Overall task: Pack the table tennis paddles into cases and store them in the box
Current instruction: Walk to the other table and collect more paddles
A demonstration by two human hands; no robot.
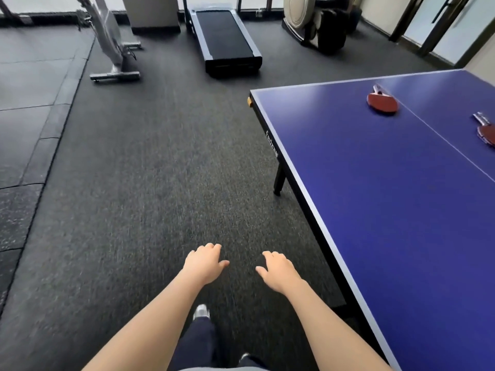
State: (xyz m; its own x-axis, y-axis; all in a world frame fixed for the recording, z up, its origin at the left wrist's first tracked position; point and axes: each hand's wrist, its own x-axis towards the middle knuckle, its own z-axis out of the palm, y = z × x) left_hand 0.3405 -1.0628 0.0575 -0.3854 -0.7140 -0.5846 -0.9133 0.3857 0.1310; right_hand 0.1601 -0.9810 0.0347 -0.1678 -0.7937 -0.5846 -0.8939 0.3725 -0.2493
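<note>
Grey carpet is basically all that's under me right now, with my left hand [205, 265] and right hand [278, 269] both out in front, palms down, fingers loosely curled and holding nothing at all. One shoe [201, 311] pokes out below them, so I reckon I'm mid-stride alongside the blue table [388, 196], which runs off to my right. Further up that table sits the first paddle [381, 101], red face up, handle pointing away from me, right next to the white centre line. The second paddle [486, 129] is beyond that line, half cut off by the edge of my view. Past the table there's a treadmill [223, 40] and an exercise bike [112, 44] by the far wall. So progress-wise: pretty much zero, I'd say. Both paddles are bare on the table, untouched, and I can't see any cases or the box anywhere from here. Everything's still to do.
</note>
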